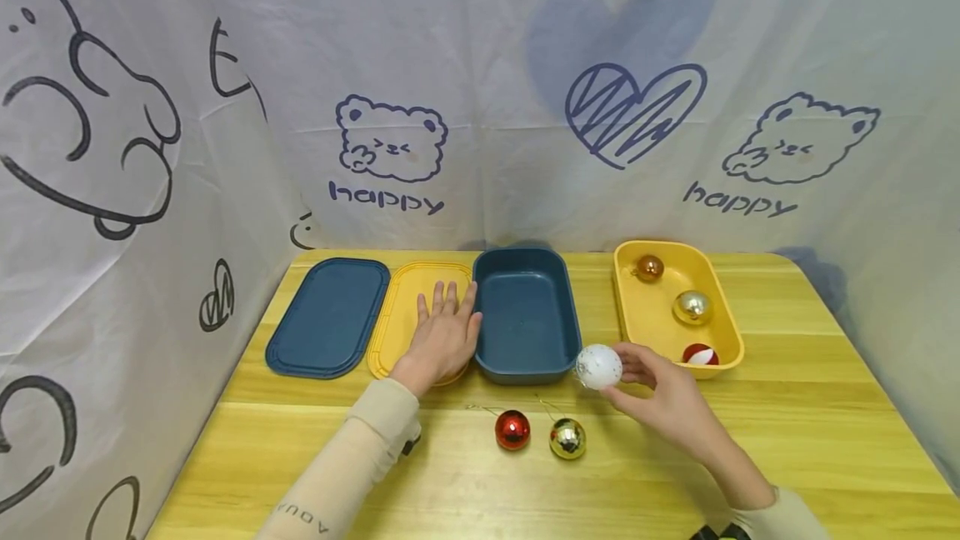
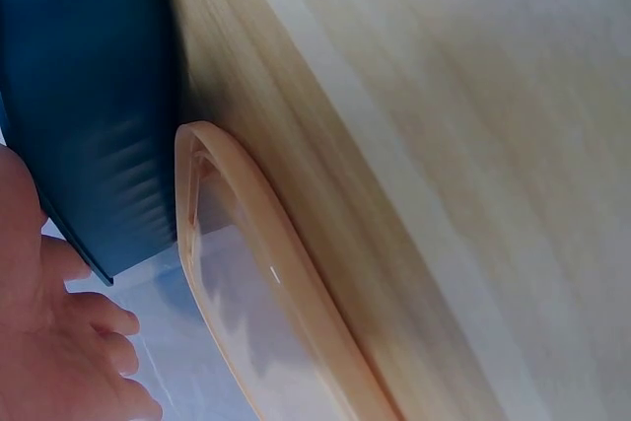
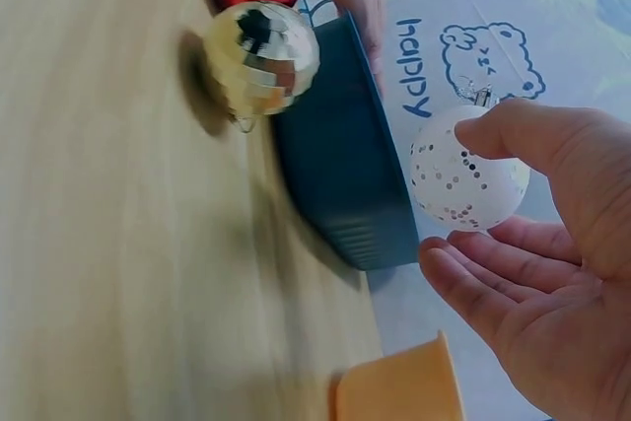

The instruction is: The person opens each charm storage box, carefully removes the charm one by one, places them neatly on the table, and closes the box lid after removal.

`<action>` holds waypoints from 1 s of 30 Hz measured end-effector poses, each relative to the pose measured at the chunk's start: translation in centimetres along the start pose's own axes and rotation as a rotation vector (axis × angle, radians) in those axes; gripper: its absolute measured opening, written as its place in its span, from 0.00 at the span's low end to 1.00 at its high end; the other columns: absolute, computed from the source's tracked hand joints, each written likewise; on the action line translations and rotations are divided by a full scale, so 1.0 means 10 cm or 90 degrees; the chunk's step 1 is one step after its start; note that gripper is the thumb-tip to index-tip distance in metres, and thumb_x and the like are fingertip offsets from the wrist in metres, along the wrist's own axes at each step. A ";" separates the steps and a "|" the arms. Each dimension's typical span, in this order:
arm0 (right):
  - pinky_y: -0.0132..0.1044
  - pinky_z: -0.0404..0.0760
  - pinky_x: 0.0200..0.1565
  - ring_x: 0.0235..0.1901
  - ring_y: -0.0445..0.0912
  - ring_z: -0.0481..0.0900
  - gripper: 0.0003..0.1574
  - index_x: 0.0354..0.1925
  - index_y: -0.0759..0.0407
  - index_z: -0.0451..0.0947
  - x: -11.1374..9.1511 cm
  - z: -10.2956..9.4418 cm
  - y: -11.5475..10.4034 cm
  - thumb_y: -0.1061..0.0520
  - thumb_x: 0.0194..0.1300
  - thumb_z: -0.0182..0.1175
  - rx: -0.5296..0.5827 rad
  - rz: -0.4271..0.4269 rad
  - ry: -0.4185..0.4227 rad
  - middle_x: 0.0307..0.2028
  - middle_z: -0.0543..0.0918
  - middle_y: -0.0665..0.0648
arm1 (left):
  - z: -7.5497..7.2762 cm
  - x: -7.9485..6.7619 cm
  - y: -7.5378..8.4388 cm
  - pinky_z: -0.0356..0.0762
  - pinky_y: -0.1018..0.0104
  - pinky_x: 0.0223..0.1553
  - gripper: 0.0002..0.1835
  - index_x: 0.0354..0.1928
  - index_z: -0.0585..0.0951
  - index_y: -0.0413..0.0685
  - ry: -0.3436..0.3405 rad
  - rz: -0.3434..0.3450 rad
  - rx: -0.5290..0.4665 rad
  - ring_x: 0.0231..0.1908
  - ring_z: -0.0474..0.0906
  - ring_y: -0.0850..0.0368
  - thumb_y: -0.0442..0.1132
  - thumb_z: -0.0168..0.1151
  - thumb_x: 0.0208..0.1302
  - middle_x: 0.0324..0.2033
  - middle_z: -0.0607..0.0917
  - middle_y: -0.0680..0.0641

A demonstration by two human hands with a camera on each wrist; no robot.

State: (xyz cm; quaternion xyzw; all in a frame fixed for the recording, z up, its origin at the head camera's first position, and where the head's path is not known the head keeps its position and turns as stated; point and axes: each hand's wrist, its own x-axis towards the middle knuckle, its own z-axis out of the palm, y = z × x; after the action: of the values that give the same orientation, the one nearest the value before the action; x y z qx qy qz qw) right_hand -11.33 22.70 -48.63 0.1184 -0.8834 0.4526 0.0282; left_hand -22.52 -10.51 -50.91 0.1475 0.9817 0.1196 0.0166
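One white bauble (image 1: 599, 367), pinched by right hand (image 1: 667, 397), left hand (image 1: 444, 338) outstretched

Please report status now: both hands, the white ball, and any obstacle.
Right hand pinching white ball, off the table. Left hand over yellow lid, beside blue box. Nothing visible between ball and box.

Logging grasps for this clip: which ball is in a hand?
The white speckled ball, held by the right hand; the others lie on the table or in the yellow box.
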 end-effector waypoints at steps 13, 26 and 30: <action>0.38 0.89 0.51 0.46 0.35 0.87 0.35 0.61 0.64 0.80 -0.35 0.00 0.13 0.61 0.57 0.80 -0.001 0.010 0.012 0.50 0.89 0.60 | 0.01 0.00 -0.01 0.40 0.29 0.80 0.33 0.86 0.50 0.54 0.003 0.003 -0.005 0.83 0.44 0.31 0.55 0.32 0.87 0.82 0.55 0.32; 0.35 0.88 0.50 0.45 0.34 0.86 0.35 0.61 0.65 0.80 -0.56 -0.03 0.26 0.59 0.57 0.81 -0.029 0.070 -0.001 0.50 0.89 0.58 | 0.00 -0.01 0.00 0.39 0.29 0.80 0.33 0.86 0.50 0.54 0.002 0.002 -0.018 0.83 0.43 0.32 0.54 0.34 0.87 0.82 0.55 0.32; 0.34 0.88 0.50 0.46 0.35 0.85 0.35 0.61 0.66 0.80 -0.59 -0.01 0.27 0.60 0.57 0.80 -0.030 0.089 -0.013 0.50 0.89 0.58 | -0.01 -0.01 0.01 0.38 0.29 0.80 0.33 0.86 0.50 0.54 -0.004 0.000 -0.021 0.83 0.42 0.32 0.54 0.32 0.87 0.83 0.54 0.33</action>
State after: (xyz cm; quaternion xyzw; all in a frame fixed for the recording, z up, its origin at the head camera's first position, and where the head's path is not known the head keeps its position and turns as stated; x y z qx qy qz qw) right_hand -6.30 25.43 -51.63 0.0600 -0.9001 0.4314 -0.0097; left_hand -22.40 -10.52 -50.78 0.1478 0.9795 0.1350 0.0223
